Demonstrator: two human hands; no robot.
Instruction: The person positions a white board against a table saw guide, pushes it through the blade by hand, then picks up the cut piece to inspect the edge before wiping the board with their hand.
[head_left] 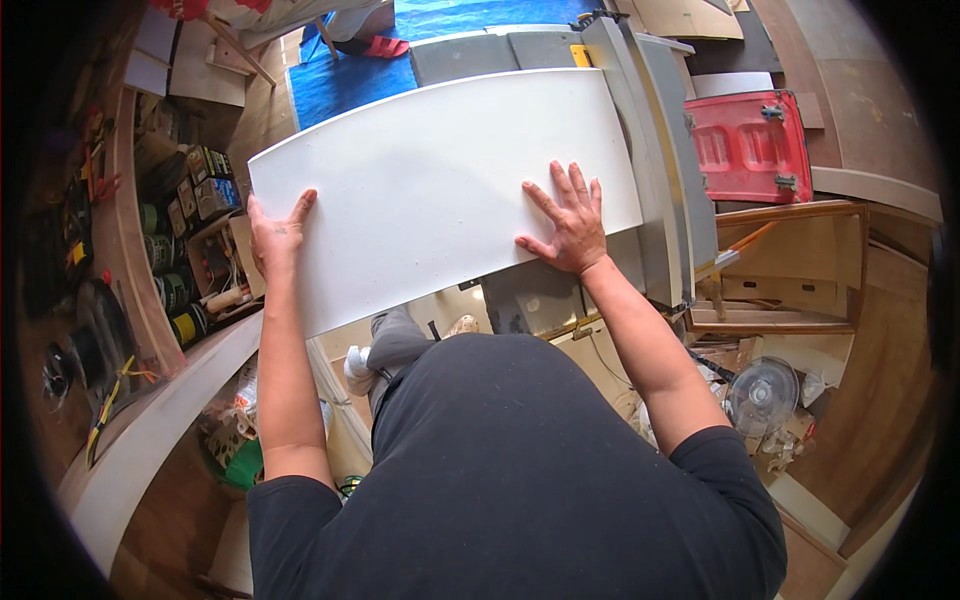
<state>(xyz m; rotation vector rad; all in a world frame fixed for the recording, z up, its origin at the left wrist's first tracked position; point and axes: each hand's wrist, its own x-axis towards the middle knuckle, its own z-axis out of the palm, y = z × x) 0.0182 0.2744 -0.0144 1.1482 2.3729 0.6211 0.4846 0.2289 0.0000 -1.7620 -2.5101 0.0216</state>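
Observation:
A wide white board (pixel 430 200) lies flat across a grey machine table (pixel 545 290) that looks like a table saw. Its right edge runs along a long grey metal fence (pixel 650 150). At the board's left edge, my left hand (pixel 277 238) grips it, thumb on top and the other fingers partly hidden over the side. My right hand (pixel 570 222) rests palm down on the top near the fence, fingers spread. Any blade is out of sight.
Boxes and cans (pixel 205 190) fill a shelf on the left. To the right are a red plastic panel (pixel 750 150), an open wooden cabinet (pixel 790 255) and a fan (pixel 762 395) among scraps. A blue tarp (pixel 350 90) covers the floor beyond the board.

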